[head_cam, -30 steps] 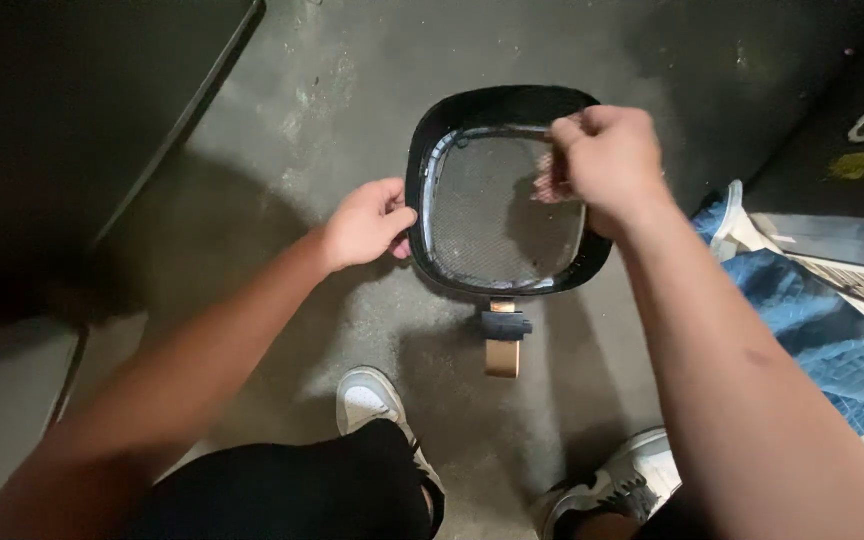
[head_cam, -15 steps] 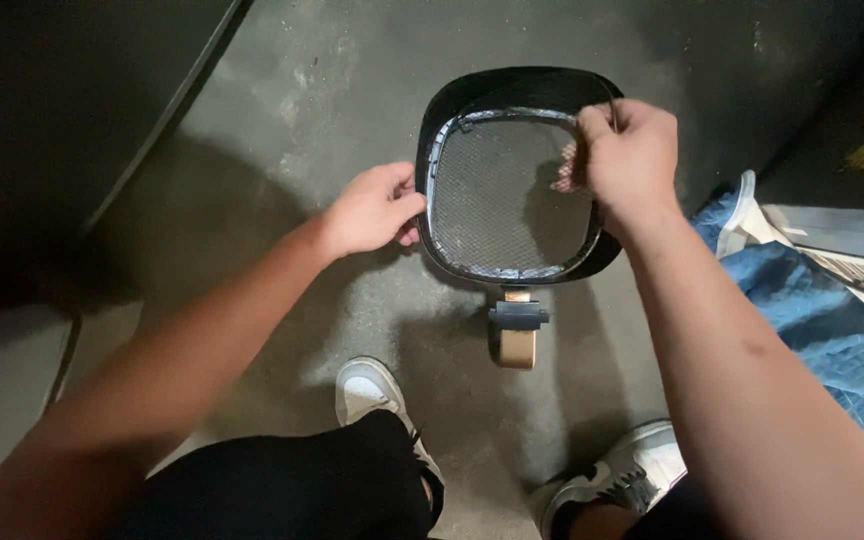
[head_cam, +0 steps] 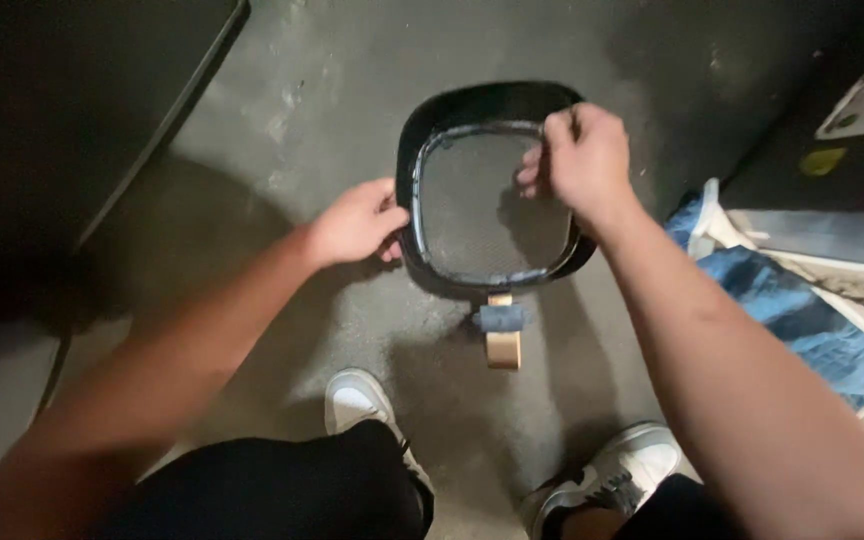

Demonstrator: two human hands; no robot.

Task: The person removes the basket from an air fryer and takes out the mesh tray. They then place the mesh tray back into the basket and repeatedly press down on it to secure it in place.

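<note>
The right hand's (head_cam: 584, 152) fingers (head_cam: 532, 170) are curled together over the far right edge of the mesh insert (head_cam: 482, 205), pinching its rim; this looks like a grip for working the insert in its seat, though the fingertips themselves are hidden under the knuckles. The left hand (head_cam: 357, 222) has its fingers bent and pressed against the outer left wall of the black basket (head_cam: 414, 150), apparently steadying it; whether they truly clamp it I cannot tell.

The basket sits on the grey floor (head_cam: 282, 90) between the two hands, its tan handle (head_cam: 502, 345) pointing toward the person's shoes (head_cam: 357, 400). At right lie blue cloth (head_cam: 802, 320) and pale flat objects, cut off by the frame. The dark slab (head_cam: 72, 100) at upper left is too dim to identify.
</note>
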